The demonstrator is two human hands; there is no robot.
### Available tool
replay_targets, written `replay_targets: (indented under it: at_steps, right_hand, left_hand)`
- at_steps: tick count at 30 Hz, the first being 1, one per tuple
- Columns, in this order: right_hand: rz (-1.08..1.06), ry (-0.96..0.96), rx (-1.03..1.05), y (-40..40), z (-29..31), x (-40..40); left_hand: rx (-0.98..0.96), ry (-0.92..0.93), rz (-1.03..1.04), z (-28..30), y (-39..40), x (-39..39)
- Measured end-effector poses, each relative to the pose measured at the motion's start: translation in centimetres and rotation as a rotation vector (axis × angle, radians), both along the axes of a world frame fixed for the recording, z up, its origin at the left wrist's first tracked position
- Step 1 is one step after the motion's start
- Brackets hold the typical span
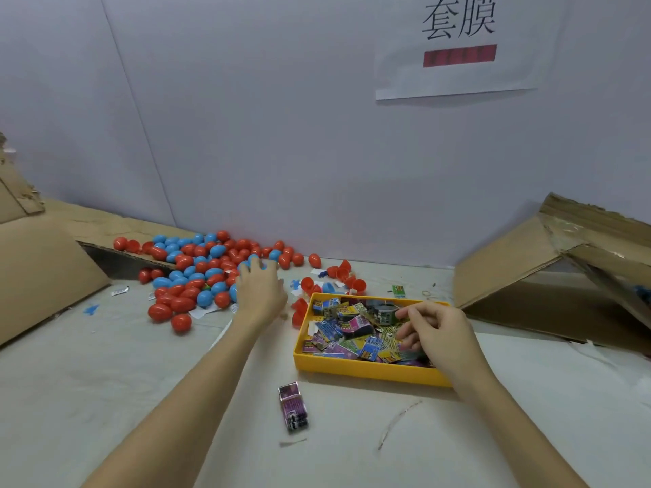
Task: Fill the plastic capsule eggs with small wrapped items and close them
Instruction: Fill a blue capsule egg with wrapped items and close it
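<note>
Yellow rectangular plastic tray sits on the pale table, heaped with small colourful wrapped packets, and the right hand hovers over its right end with fingers curled down among them, though whether it pinches one I cannot tell. Left of the tray, the left hand reaches with fingers spread onto the edge of a pile of red and blue plastic capsule eggs. Just in front of the tray lies a lone purple wrapped packet; brown cardboard sheets lean to its right.
</note>
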State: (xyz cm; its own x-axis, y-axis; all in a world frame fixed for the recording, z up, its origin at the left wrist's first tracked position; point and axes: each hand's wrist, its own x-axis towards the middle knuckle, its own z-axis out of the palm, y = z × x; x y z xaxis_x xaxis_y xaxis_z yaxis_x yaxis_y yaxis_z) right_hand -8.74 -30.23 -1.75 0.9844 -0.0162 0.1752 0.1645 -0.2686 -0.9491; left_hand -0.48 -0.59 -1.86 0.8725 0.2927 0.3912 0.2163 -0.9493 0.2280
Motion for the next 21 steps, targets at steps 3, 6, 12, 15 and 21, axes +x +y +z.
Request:
replay_targets:
  at_steps: [3, 6, 12, 15, 21]
  right_hand:
    - [0.012, 0.011, 0.021, 0.0, -0.1, 0.1]
    - [0.021, 0.012, 0.020, 0.0, -0.1, 0.3]
    - [0.013, 0.016, 0.027, -0.1, -0.3, 0.3]
    - [0.008, 0.015, 0.019, -0.1, -0.2, 0.2]
    - [0.016, -0.005, -0.005, 0.1, 0.0, 0.0]
  left_hand:
    - [0.177, 0.183, 0.153, -0.9, 3.2, 1.0]
    - [0.187, 0.163, 0.151, -1.7, 3.7, 1.5]
    - [-0.017, 0.022, -0.113, -1.5, 1.8, 1.4]
    - [-0.272, -0.147, -0.186, -0.4, -0.8, 0.0]
    - [-0.637, -0.383, -0.548, 0.4, -7.5, -6.5]
